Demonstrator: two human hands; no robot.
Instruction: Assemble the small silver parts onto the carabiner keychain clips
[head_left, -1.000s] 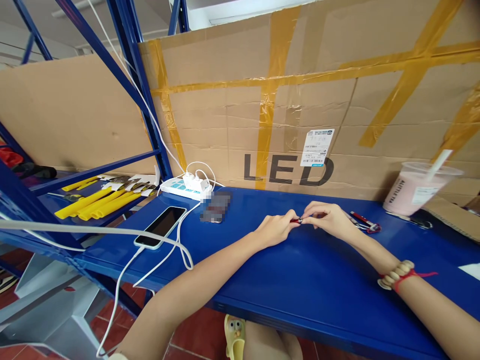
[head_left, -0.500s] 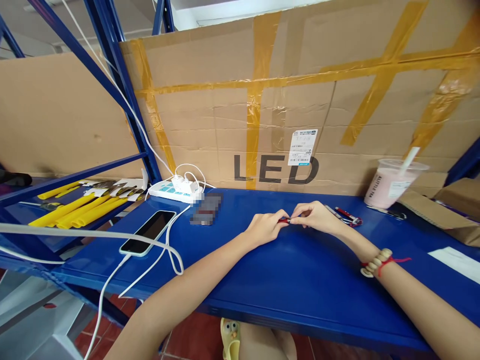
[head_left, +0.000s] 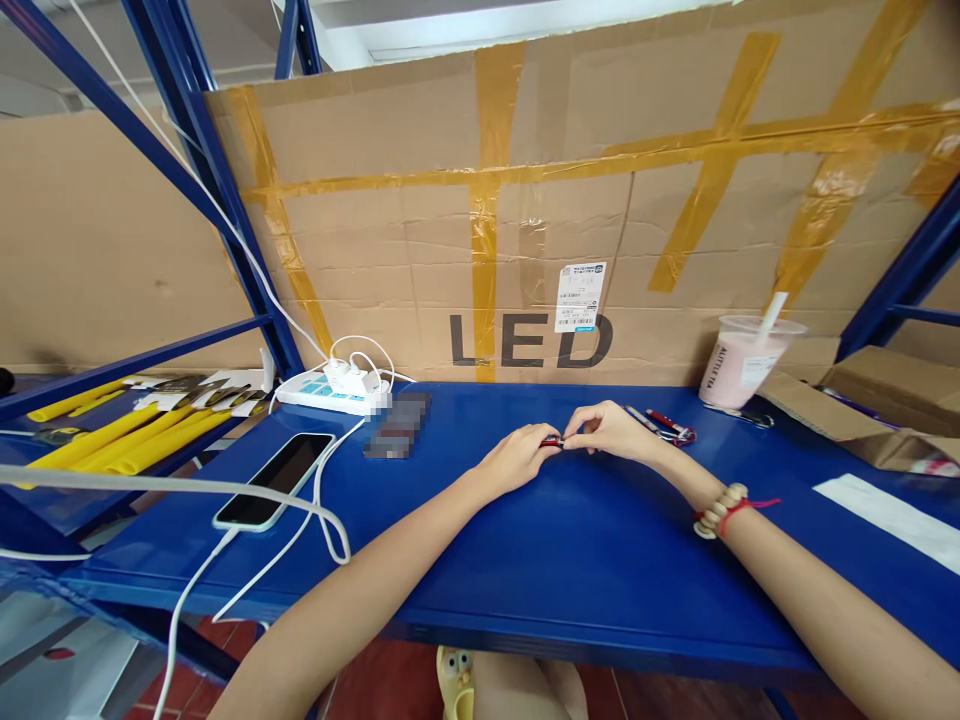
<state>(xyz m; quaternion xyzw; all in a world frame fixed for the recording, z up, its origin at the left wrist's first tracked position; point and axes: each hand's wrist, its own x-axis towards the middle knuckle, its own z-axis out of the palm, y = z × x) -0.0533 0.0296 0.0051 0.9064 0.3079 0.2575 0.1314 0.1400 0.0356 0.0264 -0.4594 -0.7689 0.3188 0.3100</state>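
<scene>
My left hand [head_left: 517, 458] is closed around a small slim dark-red item [head_left: 552, 441] with a shiny end, just above the blue tabletop [head_left: 555, 560]. The thumb and index finger of my right hand [head_left: 609, 430] pinch together at the item's right end. Most of it is hidden by my fingers, so its exact kind does not show. Behind my right hand lie a similar slim red piece [head_left: 667, 421] and a silvery one, with small rings or cords at their ends.
At the back right stands a drink cup [head_left: 742, 365] with a straw; a key ring lies before it. A white strip [head_left: 892, 520] and open cardboard box [head_left: 892, 400] are at right. On the left are a charging phone [head_left: 274, 482], power strip [head_left: 322, 392] and yellow-handled tools [head_left: 142, 435].
The view has turned slightly to the right, so things appear shifted left. Both hands stay together on the dark-red item, with only slight finger movement.
</scene>
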